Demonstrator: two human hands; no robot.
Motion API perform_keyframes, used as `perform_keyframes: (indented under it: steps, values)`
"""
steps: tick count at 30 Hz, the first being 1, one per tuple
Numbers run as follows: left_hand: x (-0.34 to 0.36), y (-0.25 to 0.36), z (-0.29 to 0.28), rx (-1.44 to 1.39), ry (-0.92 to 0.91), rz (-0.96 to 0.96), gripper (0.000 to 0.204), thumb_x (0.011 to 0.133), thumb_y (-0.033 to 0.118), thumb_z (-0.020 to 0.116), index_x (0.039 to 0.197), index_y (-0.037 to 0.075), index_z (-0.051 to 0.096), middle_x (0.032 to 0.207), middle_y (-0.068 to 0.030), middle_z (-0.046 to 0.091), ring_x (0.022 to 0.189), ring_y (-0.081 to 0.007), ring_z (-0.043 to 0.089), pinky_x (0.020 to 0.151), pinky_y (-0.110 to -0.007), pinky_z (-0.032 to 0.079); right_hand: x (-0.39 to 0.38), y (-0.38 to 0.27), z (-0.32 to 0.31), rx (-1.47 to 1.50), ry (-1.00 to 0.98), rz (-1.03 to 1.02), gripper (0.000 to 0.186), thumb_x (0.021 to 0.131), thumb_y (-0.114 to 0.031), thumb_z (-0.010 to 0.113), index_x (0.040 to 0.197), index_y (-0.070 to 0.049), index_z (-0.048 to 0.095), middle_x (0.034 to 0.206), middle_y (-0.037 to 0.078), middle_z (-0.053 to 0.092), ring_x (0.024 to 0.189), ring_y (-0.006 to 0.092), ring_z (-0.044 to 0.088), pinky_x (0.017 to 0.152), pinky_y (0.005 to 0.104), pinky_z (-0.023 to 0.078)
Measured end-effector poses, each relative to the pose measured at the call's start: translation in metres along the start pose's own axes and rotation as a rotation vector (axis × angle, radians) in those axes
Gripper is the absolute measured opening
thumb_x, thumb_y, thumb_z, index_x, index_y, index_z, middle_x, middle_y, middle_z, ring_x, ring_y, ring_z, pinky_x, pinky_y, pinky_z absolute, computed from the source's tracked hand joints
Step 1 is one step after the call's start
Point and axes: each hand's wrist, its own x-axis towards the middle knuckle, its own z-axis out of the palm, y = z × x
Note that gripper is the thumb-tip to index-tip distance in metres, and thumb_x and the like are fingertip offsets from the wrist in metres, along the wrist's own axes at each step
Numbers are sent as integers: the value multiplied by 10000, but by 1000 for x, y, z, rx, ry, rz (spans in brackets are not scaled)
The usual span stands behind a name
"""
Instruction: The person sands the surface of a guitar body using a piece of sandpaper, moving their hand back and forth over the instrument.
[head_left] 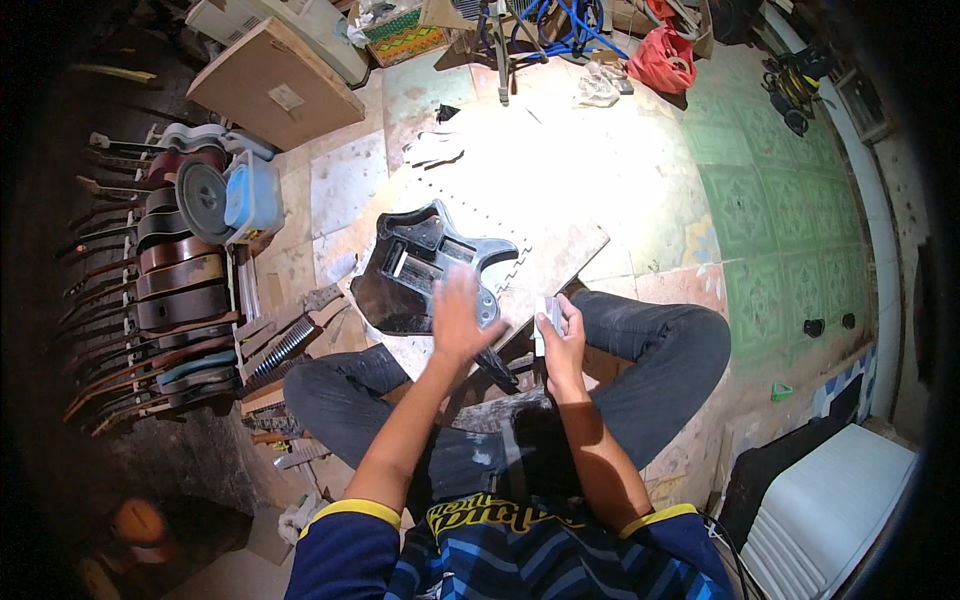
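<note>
On the board [560, 245] before the crossed legs: one glossy black guitar body [420, 275], horned, cutouts showing. Left hand [458, 318] flat above it, fingers spread, blurred. Right hand [563, 335] beside its lower edge, gripping one small pale folded sheet [545, 318].

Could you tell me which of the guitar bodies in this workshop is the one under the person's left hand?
The black guitar body on the board, beneath the left hand; the others stand racked at left.
</note>
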Motion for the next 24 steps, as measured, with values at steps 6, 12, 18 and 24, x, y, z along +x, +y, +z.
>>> perform_keyframes:
  steps: [6,12,18,24]
  values:
    - [-26,3,4,10,-209,397,1055,839,721,638,1542,-33,415,1649,-197,365,1555,-367,283,1262,-572,189,-3,-1,2,18,-21,26,539,982,-43,683,1470,17,461,1377,167,597,1235,211,598,1047,340,486]
    - [13,-28,9,6,-71,183,991,899,673,611,1607,34,343,1696,-193,283,1580,-364,229,1280,-546,142,0,10,-1,73,-11,51,559,1000,-51,678,1504,-12,439,1349,153,637,1181,181,630,987,310,518]
    - [48,-1,12,60,91,-143,1035,904,692,595,1563,-71,365,1681,-240,285,1584,-370,211,1278,-543,153,3,11,-4,71,-21,47,561,1004,-54,673,1508,-8,432,1380,164,623,1203,186,622,1015,317,509]
    - [35,34,20,120,-58,93,1076,886,712,596,1557,-94,354,1680,-258,270,1581,-378,215,1279,-537,169,-2,2,3,66,-36,100,564,1007,-57,667,1512,1,422,1391,167,614,1215,188,615,1034,321,501]
